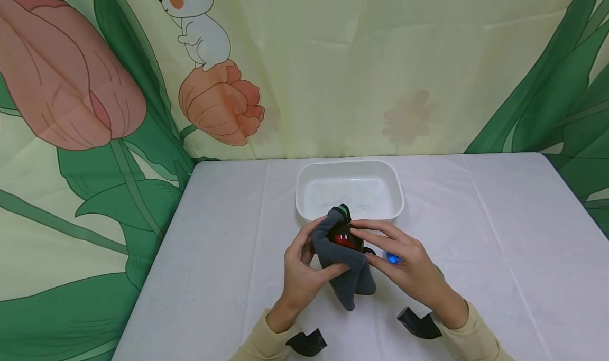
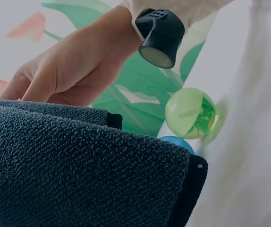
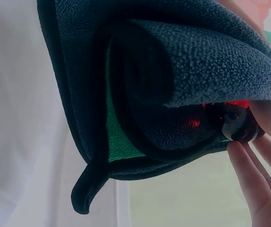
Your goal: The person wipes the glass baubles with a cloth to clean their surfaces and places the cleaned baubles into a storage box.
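Over the table, my left hand (image 1: 304, 279) grips a dark grey-blue towel (image 1: 321, 244) with black edging, thumb across its front. A shiny dark, clear ball with a red glint (image 1: 346, 239) sits in the fold of the towel. From the other side, the fingers and thumb of my right hand (image 1: 414, 266) pinch the ball, which the right wrist view shows beneath a towel flap (image 3: 211, 66). A green patch (image 3: 121, 142) and a dark loop (image 3: 82, 194) show on the towel there. My left fingers are partly hidden behind the cloth.
A white rectangular basin (image 1: 304, 192) stands at the back of the white-covered table (image 1: 228, 255). A blue ball (image 1: 393, 258) lies under my right hand, and a clear green ball (image 2: 190, 113) rests near it. Behind the table hangs a flower-printed cloth (image 1: 333, 86).
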{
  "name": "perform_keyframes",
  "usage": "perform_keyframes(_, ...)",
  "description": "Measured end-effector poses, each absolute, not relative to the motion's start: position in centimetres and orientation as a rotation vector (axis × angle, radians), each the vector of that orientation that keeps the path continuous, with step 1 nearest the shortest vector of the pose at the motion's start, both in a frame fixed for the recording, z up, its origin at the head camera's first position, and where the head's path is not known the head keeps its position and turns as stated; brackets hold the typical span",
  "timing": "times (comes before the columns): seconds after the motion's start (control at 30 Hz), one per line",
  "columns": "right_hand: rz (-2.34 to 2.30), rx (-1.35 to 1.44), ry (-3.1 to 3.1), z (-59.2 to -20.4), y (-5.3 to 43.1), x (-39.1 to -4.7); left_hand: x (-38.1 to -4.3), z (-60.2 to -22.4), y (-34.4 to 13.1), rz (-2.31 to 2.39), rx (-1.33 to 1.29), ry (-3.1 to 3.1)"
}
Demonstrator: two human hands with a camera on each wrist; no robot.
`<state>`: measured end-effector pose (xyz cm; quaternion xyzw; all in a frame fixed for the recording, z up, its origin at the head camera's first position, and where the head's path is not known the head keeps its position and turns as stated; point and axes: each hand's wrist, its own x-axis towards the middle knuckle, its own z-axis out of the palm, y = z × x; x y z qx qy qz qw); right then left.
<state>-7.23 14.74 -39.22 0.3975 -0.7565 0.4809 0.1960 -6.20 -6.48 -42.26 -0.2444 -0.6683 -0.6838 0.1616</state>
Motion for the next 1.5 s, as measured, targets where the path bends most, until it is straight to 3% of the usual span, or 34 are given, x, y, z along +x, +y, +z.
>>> perform_keyframes(0.67,1.622,0.915,-2.263,-39.45,14.49,-6.83,-6.31,-42.07,-6.53,-1.973,-0.717,-1.933)
perform_keyframes(1.5,1.293,1.110,-2.165,-39.28,15.06,-7.27,-6.24,-42.24,-6.18,-1.990,-0.691,-1.921)
